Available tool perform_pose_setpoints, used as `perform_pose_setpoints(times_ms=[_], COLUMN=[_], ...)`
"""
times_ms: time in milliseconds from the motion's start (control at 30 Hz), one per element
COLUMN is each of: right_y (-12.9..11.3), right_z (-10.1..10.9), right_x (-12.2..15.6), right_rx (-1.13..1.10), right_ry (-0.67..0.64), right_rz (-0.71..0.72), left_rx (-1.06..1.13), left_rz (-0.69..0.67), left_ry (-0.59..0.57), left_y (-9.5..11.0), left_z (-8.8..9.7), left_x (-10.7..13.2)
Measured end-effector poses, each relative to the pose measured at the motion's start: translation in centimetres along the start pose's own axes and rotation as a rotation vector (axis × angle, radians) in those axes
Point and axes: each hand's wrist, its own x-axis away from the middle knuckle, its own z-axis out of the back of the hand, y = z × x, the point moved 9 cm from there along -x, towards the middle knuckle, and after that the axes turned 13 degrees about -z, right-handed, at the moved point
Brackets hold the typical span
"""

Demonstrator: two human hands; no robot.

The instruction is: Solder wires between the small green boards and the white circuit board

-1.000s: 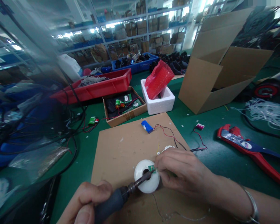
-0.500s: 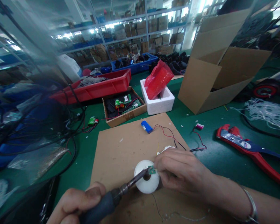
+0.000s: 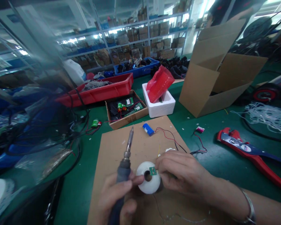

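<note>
Left hand (image 3: 118,197): grip closed around the soldering iron (image 3: 125,159) handle — tip points up and away, clear of the work; fingertip touches the rim of the white spool.
Right hand (image 3: 180,172): grip pinches the small green circuit board (image 3: 152,170) against the white spool (image 3: 148,177).
Spool: lies flat on the cardboard sheet (image 3: 121,147), between both hands.
Blue battery (image 3: 148,129): farther back on the sheet, red and black wires trail toward the right hand.
Worktop (image 3: 201,150): green — red wire stripper (image 3: 250,153) to the right, open cardboard box (image 3: 215,81) behind.
</note>
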Motion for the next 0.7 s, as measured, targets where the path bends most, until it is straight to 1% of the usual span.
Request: perform_pose_setpoints(times_ms=[100,200,267,367,400,467,533,600,667,700], right_y=[-0.1,0.3,1.2,3.1,3.7,4.6,5.0,4.5,3.1,2.4], right_z=[0.1,0.7,1.6,2.9,2.9,2.4,2.0,2.4,2.8,2.8], right_x=[0.1,0.0,-0.2,-0.5,-0.6,-0.8,-0.9,-0.9,-0.9,-0.8], right_rx=[-0.017,-0.049,-0.077,-0.102,-0.107,-0.134,-0.187,-0.216,-0.167,-0.113], right_ry=[-0.002,-0.005,0.035,0.108,0.101,0.038,-0.011,-0.012,-0.036,-0.07], right_rz=[0.001,-0.039,-0.127,-0.308,-0.359,-0.439,-0.485,-0.457,-0.349,-0.292], left_rx=[0.066,0.102,0.088,0.047,0.04,0.039,0.048,0.057,0.06,0.06], left_rz=[0.043,0.035,0.006,-0.044,-0.056,-0.065,-0.065,-0.061,-0.059,-0.057], left_ry=[-0.061,-0.121,-0.128,-0.114,-0.114,-0.115,-0.115,-0.112,-0.107,-0.103], left_y=[0.2,0.3,0.4,0.6,0.6,0.7,0.6,0.6,0.5,0.5], left_z=[-2.4,-3.8,-3.8,-3.5,-3.5,-3.5,-3.6,-3.6,-3.6,-3.6], left_x=[0.5,0.7,0.6,0.3,0.3,0.3,0.5,0.6,0.7,0.7])
